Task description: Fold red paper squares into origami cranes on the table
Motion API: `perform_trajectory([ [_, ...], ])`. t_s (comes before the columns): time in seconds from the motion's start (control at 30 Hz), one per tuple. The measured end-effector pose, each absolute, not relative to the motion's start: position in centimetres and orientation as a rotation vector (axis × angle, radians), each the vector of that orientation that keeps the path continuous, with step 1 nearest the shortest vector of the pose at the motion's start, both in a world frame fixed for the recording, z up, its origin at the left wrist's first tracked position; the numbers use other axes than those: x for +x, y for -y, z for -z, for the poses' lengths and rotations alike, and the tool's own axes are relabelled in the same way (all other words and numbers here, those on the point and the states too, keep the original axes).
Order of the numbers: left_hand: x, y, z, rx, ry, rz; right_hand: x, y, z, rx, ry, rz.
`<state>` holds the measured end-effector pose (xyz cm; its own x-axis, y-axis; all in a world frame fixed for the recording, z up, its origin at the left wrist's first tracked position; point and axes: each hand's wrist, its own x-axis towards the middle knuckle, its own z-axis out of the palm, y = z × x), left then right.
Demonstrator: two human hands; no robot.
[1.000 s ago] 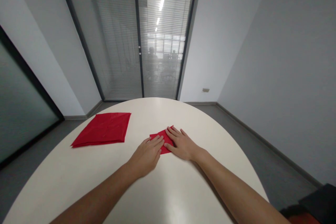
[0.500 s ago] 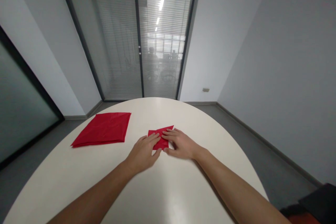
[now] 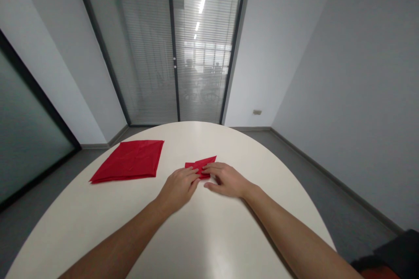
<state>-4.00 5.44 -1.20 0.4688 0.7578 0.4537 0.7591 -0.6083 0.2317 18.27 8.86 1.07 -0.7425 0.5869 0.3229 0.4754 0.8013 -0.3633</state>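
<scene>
A small folded red sheet, thin like paper or cloth, lies on the white table between my hands. My left hand closes over its left near part, fingers on top and thumb drawn in at the near edge. On the right side, the fingertips of my right hand press on the sheet from above. Its thumb rests apart, on the table side, with nothing under it that I can see. My fingers cover much of the sheet.
A larger folded red sheet lies to the left on the round white table. Beyond the table stands a glass partition with blinds. A dark object is at the lower right.
The near edge of the small red sheet has been folded away from me, so less of it shows. My left thumb has moved up and in; my right fingers stay on the sheet.
</scene>
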Motion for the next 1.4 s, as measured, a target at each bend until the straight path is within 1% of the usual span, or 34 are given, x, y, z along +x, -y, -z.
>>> perform_trajectory([
  [0.2,-3.9,-5.2,0.7,-2.793,1.395,0.842,18.0,-9.2,-0.7,-0.831,2.497,-0.282],
  [0.33,-4.0,-5.3,0.8,-2.862,1.412,0.925,18.0,-9.3,-0.8,-0.873,2.506,-0.230],
  [0.57,-4.2,-5.5,1.3,-2.843,1.535,1.038,18.5,-9.4,-0.6,-0.800,2.568,-0.322],
  [0.73,-4.1,-5.3,0.9,-2.718,1.657,1.023,18.4,-9.5,-0.5,-0.912,2.519,-0.365],
  [1.0,-4.5,-5.5,0.8,-2.452,1.746,1.029,18.5,-9.9,-0.2,-1.210,2.416,-0.219],
  [1.13,-4.6,-5.9,1.2,-2.409,1.830,1.034,18.6,-9.9,0.0,-1.275,2.332,-0.282],
  [1.23,-4.7,-6.2,1.6,-2.392,1.873,1.158,18.8,-9.9,0.1,-1.285,2.265,-0.372],
  [1.4,-5.0,-6.7,2.0,-2.331,1.903,1.531,19.0,-10.2,0.5,-1.222,2.099,-0.564],
])
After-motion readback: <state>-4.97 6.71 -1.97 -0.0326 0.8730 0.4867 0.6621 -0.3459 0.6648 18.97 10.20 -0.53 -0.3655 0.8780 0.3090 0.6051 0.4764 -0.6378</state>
